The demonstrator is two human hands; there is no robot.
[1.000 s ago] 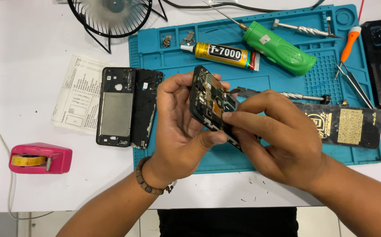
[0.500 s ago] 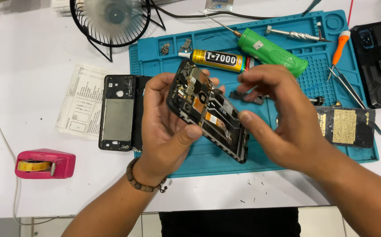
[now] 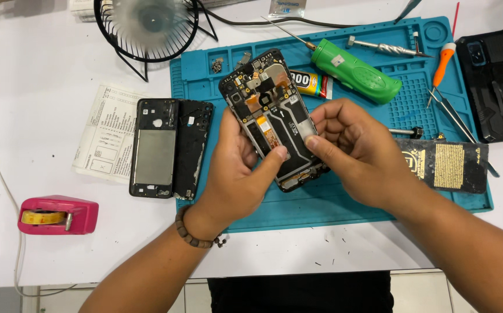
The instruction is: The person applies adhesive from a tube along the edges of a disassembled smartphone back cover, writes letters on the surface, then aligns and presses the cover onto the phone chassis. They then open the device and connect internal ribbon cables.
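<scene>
From the head camera, the person's left hand (image 3: 237, 174) and right hand (image 3: 358, 153) together hold an opened phone (image 3: 271, 119), its circuit side up and tilted, just above the blue work mat (image 3: 321, 203); the left thumb presses on its lower middle while the right thumb and fingers pinch its right edge. To the left lie two black phone frames (image 3: 170, 148) over a paper sheet (image 3: 103, 133), with a pink tape dispenser (image 3: 57, 214) nearer the table edge. Behind the phone rest a glue tube (image 3: 312, 84) and a green electric screwdriver (image 3: 356, 72), and a battery (image 3: 445, 165) sits right of the right hand.
</scene>
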